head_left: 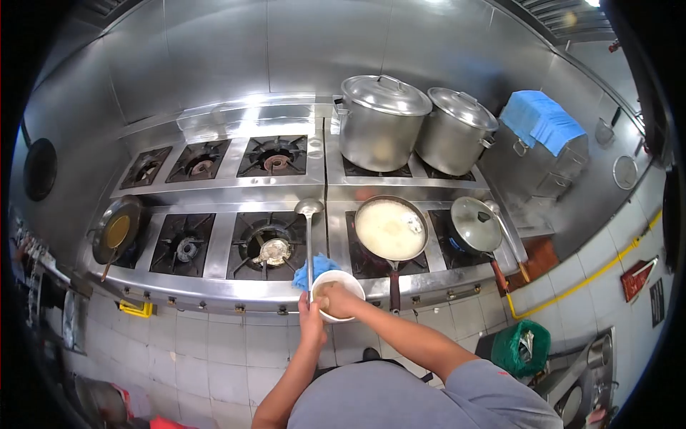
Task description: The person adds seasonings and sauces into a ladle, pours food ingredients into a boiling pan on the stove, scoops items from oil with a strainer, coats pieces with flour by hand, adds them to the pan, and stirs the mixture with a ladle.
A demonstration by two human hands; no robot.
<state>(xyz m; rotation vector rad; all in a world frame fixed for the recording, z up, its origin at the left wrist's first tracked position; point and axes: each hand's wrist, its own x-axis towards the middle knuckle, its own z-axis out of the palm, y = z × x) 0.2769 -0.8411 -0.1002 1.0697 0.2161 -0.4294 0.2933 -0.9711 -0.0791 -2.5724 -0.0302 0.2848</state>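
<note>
My left hand (311, 319) grips a white bowl (359, 283) by its left side, in front of the stove's front edge. A long-handled ladle (309, 236) runs down to the same hand, its round head out over the stove top; it seems held along with the bowl. My right hand (339, 300) reaches inside the bowl with its fingers curled downward. What those fingers hold is hidden, and the bowl's contents barely show. Behind the bowl lies a crumpled blue cloth (319, 266). To the right, a frying pan (391, 227) holds pale, frothy liquid.
Two big lidded stockpots (384, 129) (457, 136) stand on the back burners. A lidded pan (476, 224) sits at front right, a wok (118, 230) at far left. A green-lined bin (522, 349) stands behind me to the right. Pan handles jut over the stove's front edge.
</note>
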